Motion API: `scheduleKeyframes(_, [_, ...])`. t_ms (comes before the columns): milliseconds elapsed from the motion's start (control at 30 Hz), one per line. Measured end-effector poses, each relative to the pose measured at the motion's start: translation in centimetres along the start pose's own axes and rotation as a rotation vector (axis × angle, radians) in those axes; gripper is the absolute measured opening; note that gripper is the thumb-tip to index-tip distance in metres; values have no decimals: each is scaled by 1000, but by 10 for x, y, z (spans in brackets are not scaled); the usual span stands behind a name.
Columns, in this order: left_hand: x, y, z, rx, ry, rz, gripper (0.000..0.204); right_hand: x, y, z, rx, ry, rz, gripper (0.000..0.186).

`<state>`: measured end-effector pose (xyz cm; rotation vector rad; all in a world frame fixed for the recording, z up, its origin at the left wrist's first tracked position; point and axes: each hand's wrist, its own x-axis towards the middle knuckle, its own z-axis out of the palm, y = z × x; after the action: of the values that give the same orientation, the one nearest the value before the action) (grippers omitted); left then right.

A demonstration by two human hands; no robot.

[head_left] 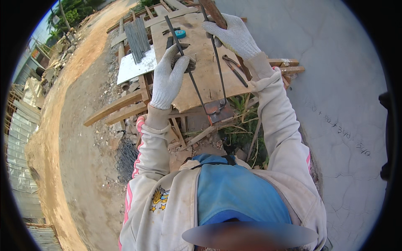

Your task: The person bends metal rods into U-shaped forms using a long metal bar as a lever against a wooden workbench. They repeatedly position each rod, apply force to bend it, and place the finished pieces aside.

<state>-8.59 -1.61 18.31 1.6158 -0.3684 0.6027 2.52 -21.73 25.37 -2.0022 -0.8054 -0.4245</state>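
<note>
My left hand, in a white knit glove with grey fingers, is closed around a thin dark steel rod. A short black piece shows beside its fingertips. My right hand, gloved alike, wraps round a thick brown bar, which shows above and below the palm. Next to its fingertips runs another dark rod length. Both lengths slant down to a small reddish metal block at the board's near edge; whether they join there I cannot tell.
On the plywood board lie pincers and a teal tape measure. Left of it, a bundle of cut rods rests by a white sheet. Timber ends jut out leftward. A grey concrete surface spreads on the right.
</note>
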Motion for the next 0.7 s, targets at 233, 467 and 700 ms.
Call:
scheduleKeyframes(233, [-25, -8, 24, -4, -315, -141, 21, -35, -36, -52, 97, 153, 198, 35])
scheduleKeyframes(467, [18, -14, 24, 460, -395, 318, 22, -83, -34, -86, 130, 471, 166, 33])
scheduleKeyframes(700, [13, -88, 20, 654, -512, 482, 18, -194, 5, -13, 393, 684, 359, 20])
